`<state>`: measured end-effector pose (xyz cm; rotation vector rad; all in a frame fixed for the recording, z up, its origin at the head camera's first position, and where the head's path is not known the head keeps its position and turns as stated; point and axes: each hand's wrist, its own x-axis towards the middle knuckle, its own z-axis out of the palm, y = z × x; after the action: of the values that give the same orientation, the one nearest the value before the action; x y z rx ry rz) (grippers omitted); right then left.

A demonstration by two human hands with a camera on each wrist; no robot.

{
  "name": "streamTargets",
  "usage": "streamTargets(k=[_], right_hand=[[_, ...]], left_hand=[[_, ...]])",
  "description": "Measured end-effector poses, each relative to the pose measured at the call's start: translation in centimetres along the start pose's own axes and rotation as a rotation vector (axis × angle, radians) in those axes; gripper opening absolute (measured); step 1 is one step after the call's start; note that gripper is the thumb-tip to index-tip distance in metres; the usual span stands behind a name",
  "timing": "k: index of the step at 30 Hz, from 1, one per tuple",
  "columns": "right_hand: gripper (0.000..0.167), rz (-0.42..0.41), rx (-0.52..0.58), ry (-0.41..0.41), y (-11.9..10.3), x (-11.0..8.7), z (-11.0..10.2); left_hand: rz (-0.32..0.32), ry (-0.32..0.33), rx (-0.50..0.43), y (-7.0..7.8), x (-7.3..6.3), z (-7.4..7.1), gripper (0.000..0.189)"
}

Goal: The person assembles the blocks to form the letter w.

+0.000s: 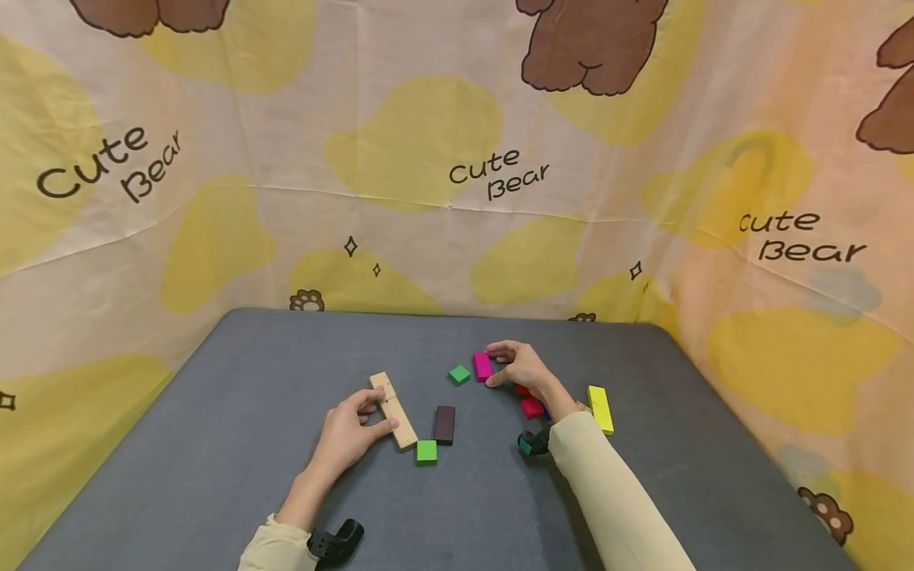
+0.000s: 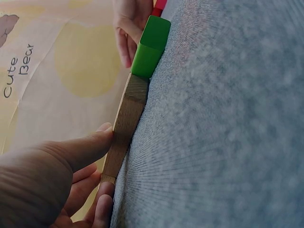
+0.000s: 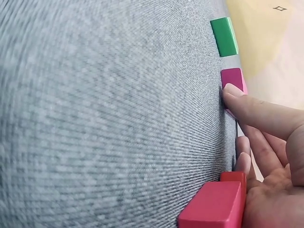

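Two plain wooden blocks (image 1: 400, 427) lie end to end in a slanted row on the table. My left hand (image 1: 347, 432) holds them, its thumb on the nearer block and its fingers at the farther one. A bright green block (image 2: 151, 47) stands close to the row's near end, beside a dark brown block (image 1: 444, 425). Farther back, my right hand (image 1: 524, 369) pinches a magenta block (image 1: 482, 367), with the thumb (image 3: 235, 90) against its near end. Just left of that block is another green block (image 1: 459, 375).
Under the right wrist are a pinkish-red block (image 3: 211, 204), a red block (image 3: 232, 176) and a mostly hidden blue one. A long yellow block (image 1: 601, 410) lies to the right. A printed cloth (image 1: 414, 159) hangs behind the grey table (image 1: 286, 357).
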<state>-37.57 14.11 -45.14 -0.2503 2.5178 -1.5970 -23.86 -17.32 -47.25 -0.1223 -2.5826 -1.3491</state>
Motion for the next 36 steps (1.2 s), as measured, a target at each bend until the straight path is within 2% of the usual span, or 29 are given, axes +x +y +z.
streamTargets(k=[21, 29, 36], right_hand=[[0.069, -0.004, -0.021, -0.011, 0.35, 0.16, 0.04], [0.071, 0.001, -0.025, 0.023, 0.34, -0.29, 0.28], [0.077, -0.033, 0.035, 0.081, -0.15, -0.7, 0.12]], left_hand=[[-0.02, -0.004, 0.002, 0.18, -0.08, 0.06, 0.05], [-0.012, -0.001, 0.003, 0.08, -0.38, 0.02, 0.05], [0.0, 0.003, -0.001, 0.05, -0.2, -0.01, 0.05]])
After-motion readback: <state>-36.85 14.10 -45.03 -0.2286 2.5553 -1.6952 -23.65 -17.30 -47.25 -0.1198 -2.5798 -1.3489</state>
